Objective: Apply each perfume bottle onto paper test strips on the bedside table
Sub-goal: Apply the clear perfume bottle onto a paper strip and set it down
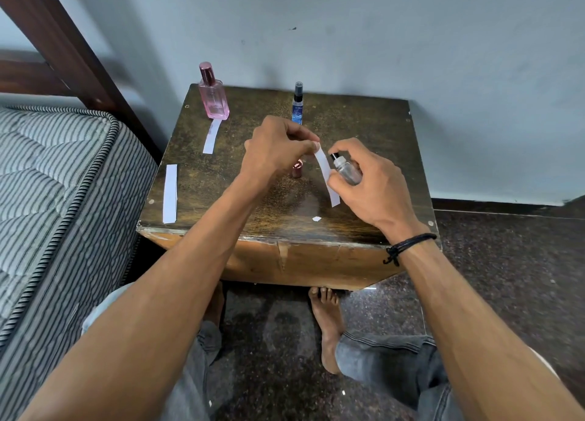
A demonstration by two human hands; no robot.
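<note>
Paper hangs from my left hand (275, 148): its fingertips pinch the top end of a white test strip (326, 173), which curves down above the middle of the worktop (364, 120). My right hand (370, 180) grips a small clear bottle (346, 170) with a black spray head. The bottle is tilted, its head close beside the strip, with one finger arched over the top. A rose-coloured cap (297, 169) stands on the worktop between my hands, partly hidden by the left one.

At the back left corner a pink bottle (212, 94) stands upright, and a second strip (212, 135) lies flat in front of it, its far end at the bottle's base. A slim blue bottle (298, 104) stands upright at the back, just behind my left hand. A third strip (170, 194) lies along the left edge, and a tiny paper scrap (316, 219) lies near the front. A striped mattress (47, 173) sits left of the worktop.
</note>
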